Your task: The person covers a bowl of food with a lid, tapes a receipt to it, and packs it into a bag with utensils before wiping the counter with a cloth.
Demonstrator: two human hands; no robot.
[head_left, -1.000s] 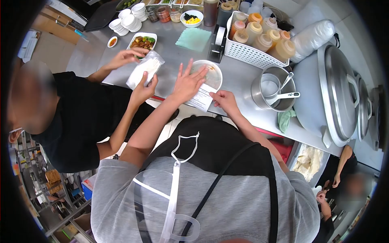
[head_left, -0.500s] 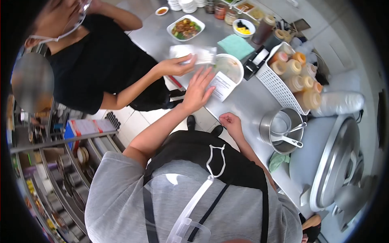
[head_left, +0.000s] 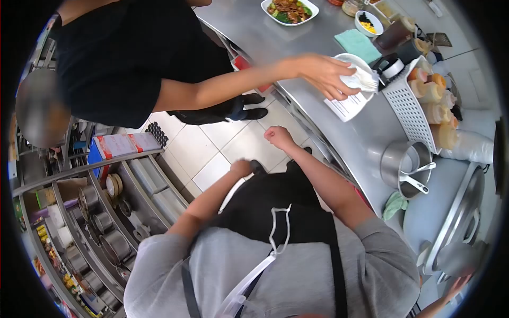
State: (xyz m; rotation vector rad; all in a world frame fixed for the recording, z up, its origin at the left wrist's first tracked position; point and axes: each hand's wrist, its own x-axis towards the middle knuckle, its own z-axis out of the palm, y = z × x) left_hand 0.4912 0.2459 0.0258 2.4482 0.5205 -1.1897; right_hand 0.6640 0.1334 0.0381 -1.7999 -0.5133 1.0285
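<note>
My left hand [head_left: 242, 168] hangs low in front of the black apron, partly blurred, its fingers too unclear to read. My right hand [head_left: 278, 137] is curled loosely near the counter's front edge, above the floor, touching nothing. On the steel counter [head_left: 318, 114] stands a round bowl [head_left: 347, 57] with a printed paper slip [head_left: 347, 106] at its near side. A co-worker's hand [head_left: 326, 76] holds a white plastic-wrapped packet [head_left: 360, 79] over this bowl and hides much of it. A green cloth [head_left: 358, 45] lies just beyond the bowl.
A co-worker in black stands at the left. On the counter are a dish of food [head_left: 290, 11], a small bowl [head_left: 369, 24], a white basket [head_left: 411, 108] of bottles and a steel pot [head_left: 395, 161]. Shelves of pans [head_left: 114, 246] stand lower left.
The view has swung left. My left hand has left the slip and bowl and dropped toward the apron; my right hand let go of the slip earlier. The co-worker's packet has moved over the bowl.
</note>
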